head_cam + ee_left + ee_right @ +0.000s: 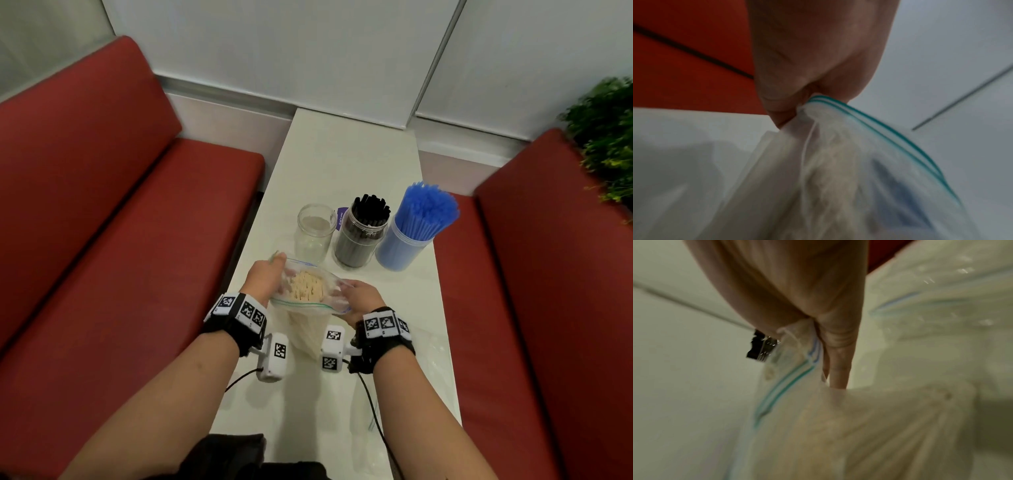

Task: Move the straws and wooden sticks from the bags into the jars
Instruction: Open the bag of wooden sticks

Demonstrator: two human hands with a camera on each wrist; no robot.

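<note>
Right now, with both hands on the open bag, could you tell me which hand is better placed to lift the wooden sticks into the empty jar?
Probably the right hand. The left hand pinches the zip-lock bag at its rim nearest the empty jar, so it can steady the mouth there.

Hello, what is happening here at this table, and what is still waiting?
A person holds a zip bag of wooden sticks upright on the white table, the left hand and the right hand each gripping one side of its open mouth. Behind it, one glass jar is empty. The black straws and blue straws already stand in their jars.
</note>
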